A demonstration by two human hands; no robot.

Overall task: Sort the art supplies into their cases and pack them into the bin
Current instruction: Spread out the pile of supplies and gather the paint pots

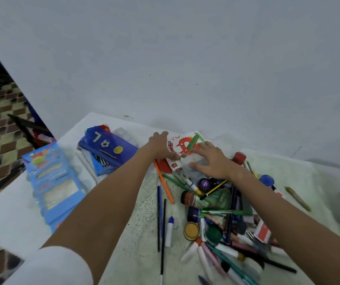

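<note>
A white and red oil pastels box (178,149) lies at the back of the table. My left hand (160,146) grips its left end, thumb over the front edge. My right hand (210,159) rests on the box's right part with fingers spread and pinches a green pastel stick (192,141) between its fingertips. A heap of markers, pens, brushes and small paint pots (222,229) fills the table's right side. A blue pencil case (108,148) with a basketball print lies to the left. Light blue flat boxes (52,182) are stacked further left.
An orange pencil (164,182), two thin brushes (159,214) and a white marker with blue cap (169,231) lie loose in the middle. A brown stick (297,198) lies at the right. The table (136,233) stands against a white wall; tiled floor shows at the left.
</note>
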